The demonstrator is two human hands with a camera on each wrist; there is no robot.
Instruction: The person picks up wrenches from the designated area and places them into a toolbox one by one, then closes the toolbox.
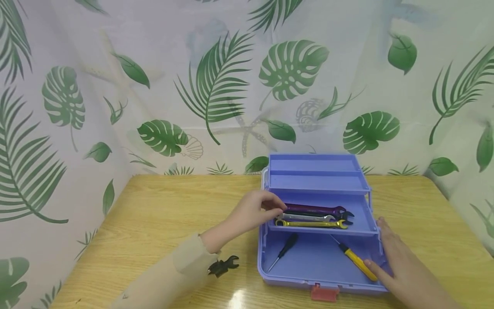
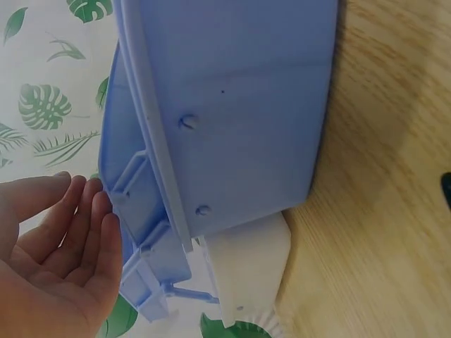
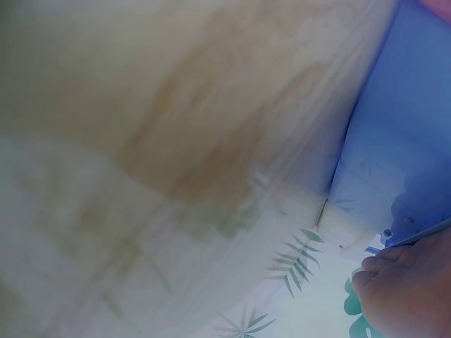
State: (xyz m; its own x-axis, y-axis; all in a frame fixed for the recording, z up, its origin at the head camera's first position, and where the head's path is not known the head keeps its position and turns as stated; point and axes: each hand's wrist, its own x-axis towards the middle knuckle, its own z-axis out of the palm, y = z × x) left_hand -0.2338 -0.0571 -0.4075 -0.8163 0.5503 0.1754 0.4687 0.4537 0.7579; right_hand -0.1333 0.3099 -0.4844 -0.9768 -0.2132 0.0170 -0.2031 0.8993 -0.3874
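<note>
A blue-purple toolbox stands unfolded on the table. In its middle tray lie a purple wrench, a silver wrench, a yellow wrench and a dark one between them. My left hand hovers at the wrenches' left ends, thumb and fingers apart; the left wrist view shows nothing between them. With its thumb over the rim and fingers outside, my right hand holds the toolbox's right wall. In the bottom lie a black screwdriver and a yellow-handled screwdriver.
A black wrench lies on the wooden table, partly hidden by the left sleeve. The toolbox's upper tray is raised at the back. A red latch hangs at the front. Leaf-patterned cloth surrounds the table.
</note>
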